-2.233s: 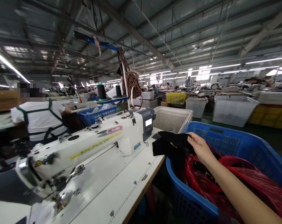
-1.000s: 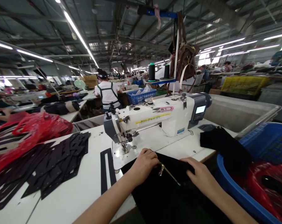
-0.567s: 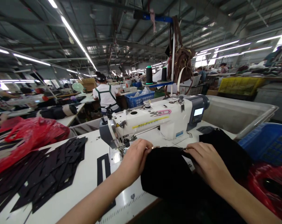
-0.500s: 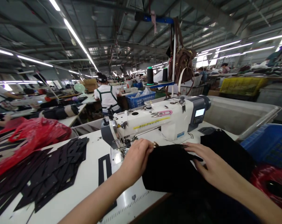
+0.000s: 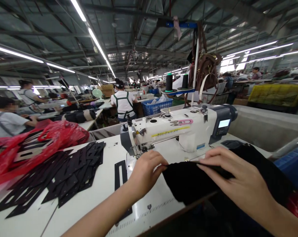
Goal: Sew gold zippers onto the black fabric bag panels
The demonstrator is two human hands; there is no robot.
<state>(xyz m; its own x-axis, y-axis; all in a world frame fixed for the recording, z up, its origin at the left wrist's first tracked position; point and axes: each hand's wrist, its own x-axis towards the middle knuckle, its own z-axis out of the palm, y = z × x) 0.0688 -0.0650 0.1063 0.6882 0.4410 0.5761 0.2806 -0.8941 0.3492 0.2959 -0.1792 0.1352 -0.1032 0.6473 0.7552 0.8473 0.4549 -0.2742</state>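
A piece of black fabric [image 5: 188,181] stretches between my two hands over the front of the white sewing table. My left hand [image 5: 147,171] pinches its upper left edge, close to the needle area of the sewing machine [image 5: 168,131]. At the fabric's upper right, my right hand [image 5: 228,171] grips the edge between thumb and fingers. The cloth hangs down past the table's front edge. A black panel with a long slot [image 5: 119,174] lies on the table, partly behind my left forearm.
Many dark slotted pieces [image 5: 72,174] are heaped on the table's left, beside a red plastic bag [image 5: 62,131]. Pink-handled thread snips [image 5: 182,122] rest on the machine. More black fabric [image 5: 264,164] lies at right near a blue crate [image 5: 292,164]. Co-workers sit beyond.
My view has turned left, so the scene sits further right. My right hand has closed from a looser hold into a pinch on the fabric's edge; the left still pinches it.
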